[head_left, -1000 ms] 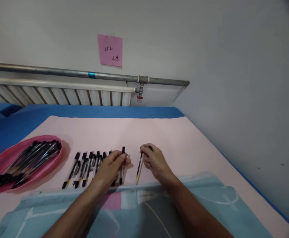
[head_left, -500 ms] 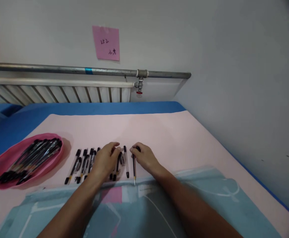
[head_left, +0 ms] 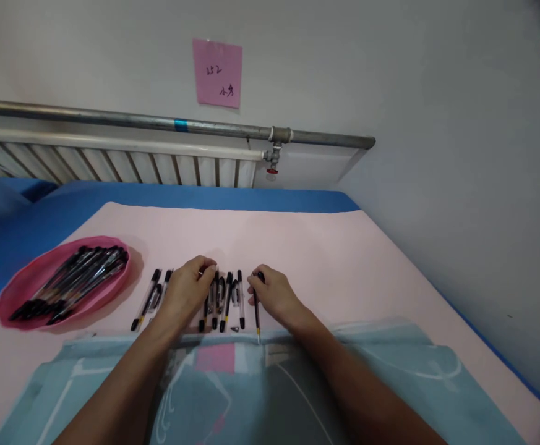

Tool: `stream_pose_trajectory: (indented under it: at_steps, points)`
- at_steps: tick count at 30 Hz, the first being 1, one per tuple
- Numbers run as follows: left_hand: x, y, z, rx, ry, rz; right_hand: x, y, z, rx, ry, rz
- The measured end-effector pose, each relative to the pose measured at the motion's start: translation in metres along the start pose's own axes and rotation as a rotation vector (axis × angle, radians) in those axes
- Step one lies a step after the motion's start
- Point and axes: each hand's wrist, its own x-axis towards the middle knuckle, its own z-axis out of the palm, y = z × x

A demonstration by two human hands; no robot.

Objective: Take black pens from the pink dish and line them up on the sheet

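Observation:
A row of several black pens lies side by side on the pink sheet. My left hand rests over the left part of that row, fingers curled down onto the pens. My right hand is closed on one black pen with a yellow band near its tip, held at the right end of the row, tip pointing toward me. A pink oval tray at the left holds a pile of several more black pens.
A pale blue patterned cloth covers the near edge under my forearms. Blue bedding borders the pink sheet at the back and right. A radiator with a metal pipe and a pink note is on the wall behind.
My right hand has brought its pen leftward up against the row and turned it parallel to the others. My left hand let go of its pen into the row and now lies over the pens.

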Motion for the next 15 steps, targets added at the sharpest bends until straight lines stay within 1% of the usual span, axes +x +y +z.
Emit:
stream_pose_trajectory:
  at_steps: [6,8,10,12,15]
  points:
    - [0.001,-0.005,0.000,-0.014,-0.002,0.023,-0.001,-0.008,0.007,0.100,-0.045,0.074]
    - [0.002,-0.008,0.002,-0.022,-0.007,0.037,-0.001,-0.010,0.006,0.125,-0.034,0.081]
    - [0.002,-0.008,0.004,-0.033,-0.020,0.053,-0.001,-0.012,0.003,0.186,0.000,0.048]
    - [-0.001,-0.006,0.007,-0.075,-0.069,0.085,-0.001,-0.016,0.000,0.328,0.039,0.015]
    - [-0.009,0.002,0.014,-0.186,-0.243,0.131,-0.003,-0.021,-0.003,0.625,0.048,0.032]
